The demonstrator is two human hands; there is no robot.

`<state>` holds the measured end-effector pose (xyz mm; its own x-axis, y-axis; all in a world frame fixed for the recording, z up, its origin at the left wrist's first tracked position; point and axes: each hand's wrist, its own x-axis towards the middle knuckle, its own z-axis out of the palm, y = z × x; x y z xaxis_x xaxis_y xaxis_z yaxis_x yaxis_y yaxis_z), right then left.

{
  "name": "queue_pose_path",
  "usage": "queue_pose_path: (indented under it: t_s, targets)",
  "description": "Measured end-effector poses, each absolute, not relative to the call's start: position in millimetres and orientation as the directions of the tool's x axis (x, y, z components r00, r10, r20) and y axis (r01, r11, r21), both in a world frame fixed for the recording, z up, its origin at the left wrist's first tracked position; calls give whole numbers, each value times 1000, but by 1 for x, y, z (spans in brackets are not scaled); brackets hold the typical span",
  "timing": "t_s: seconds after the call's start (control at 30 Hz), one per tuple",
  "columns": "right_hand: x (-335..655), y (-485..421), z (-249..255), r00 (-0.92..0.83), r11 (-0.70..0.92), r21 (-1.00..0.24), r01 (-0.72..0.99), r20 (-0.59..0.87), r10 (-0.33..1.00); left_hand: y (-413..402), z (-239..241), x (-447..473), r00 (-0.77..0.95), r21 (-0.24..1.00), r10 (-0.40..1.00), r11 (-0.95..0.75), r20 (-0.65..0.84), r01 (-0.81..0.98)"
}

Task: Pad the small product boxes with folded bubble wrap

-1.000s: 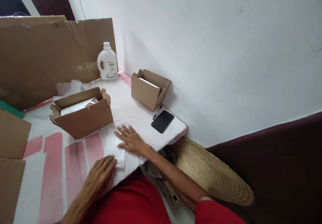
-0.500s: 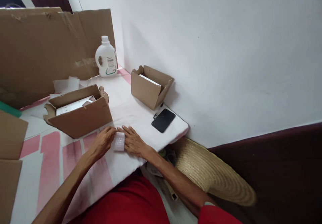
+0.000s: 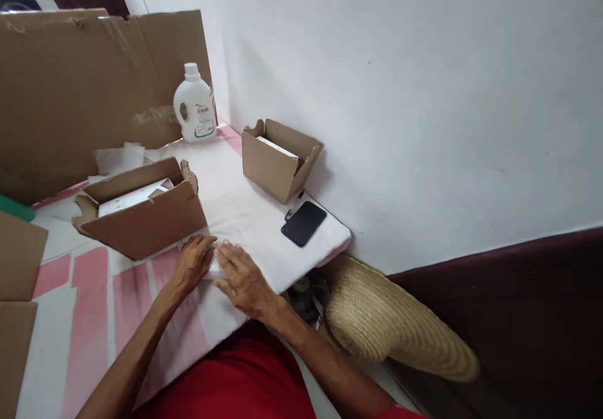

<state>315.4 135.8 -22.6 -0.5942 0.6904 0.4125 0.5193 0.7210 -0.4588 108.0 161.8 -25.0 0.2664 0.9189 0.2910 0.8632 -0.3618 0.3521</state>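
Observation:
My left hand (image 3: 192,264) and my right hand (image 3: 240,277) lie together on the white-and-pink table cover (image 3: 245,212), both pressed onto a small folded piece of bubble wrap (image 3: 213,267). Only a sliver of the wrap shows between the fingers. Left-hand fingers curl over its near side; right-hand fingers lie flat across it. Just behind the hands stands an open cardboard box (image 3: 141,212) with white sheets inside.
A smaller open cardboard box (image 3: 277,158) stands by the white wall, a black phone (image 3: 304,223) in front of it. A white plastic bottle (image 3: 194,106) and large cardboard sheets (image 3: 80,86) are at the back. A straw hat (image 3: 396,325) lies below the table edge.
The flat bubble wrap has been folded up into a small packet. My left hand moved from the near edge up to it, and both hands now cover it almost fully.

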Motion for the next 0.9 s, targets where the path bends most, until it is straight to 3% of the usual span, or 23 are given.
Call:
queue_pose_path:
  t_s: [0.17, 0.33, 0.57, 0.9]
  targets:
    - [302, 131, -49, -693, 730, -383, 566, 258, 673, 134, -29, 115, 225, 284, 909, -332, 351, 899]
    - [304, 131, -51, -675, 717, -381, 583, 264, 689, 111, -50, 126, 304, 234, 897, -386, 322, 892]
    - [302, 126, -46, -670, 698, -366, 616, 222, 708, 110, -69, 124, 229, 222, 924, -304, 307, 926]
    - [312, 147, -42, -743, 796, -308, 522, 294, 601, 97, -52, 105, 240, 206, 888, -339, 392, 918]
